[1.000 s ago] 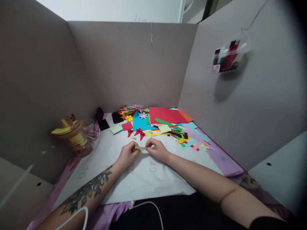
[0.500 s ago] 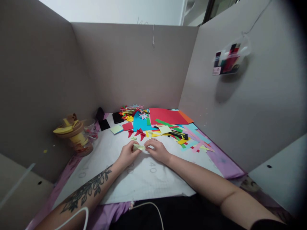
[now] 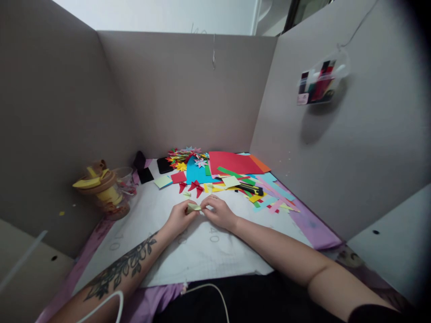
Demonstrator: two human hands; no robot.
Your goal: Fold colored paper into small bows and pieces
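Between my two hands is a small pale green piece of folded paper (image 3: 193, 207), held above the white sheet. My left hand (image 3: 181, 214) is closed around its left part, thumb and fingers pinching it. The fingertips of my right hand (image 3: 218, 211) pinch its right end. Just beyond my hands lie red folded paper pieces (image 3: 195, 187) and a small pale green folded piece (image 3: 187, 194). Pale yellow-green paper squares (image 3: 230, 181) lie a bit farther off.
A pile of folded paper stars (image 3: 183, 158), red paper sheets (image 3: 235, 163) and a black phone (image 3: 164, 165) lie at the back. A box cutter (image 3: 251, 188) rests among coloured strips on the right. A brown-and-yellow pot (image 3: 109, 195) stands left; grey panels surround the table.
My right hand's fingertips have shifted slightly left, closer to my left hand. The paper piece is turned a little, with less of it showing.
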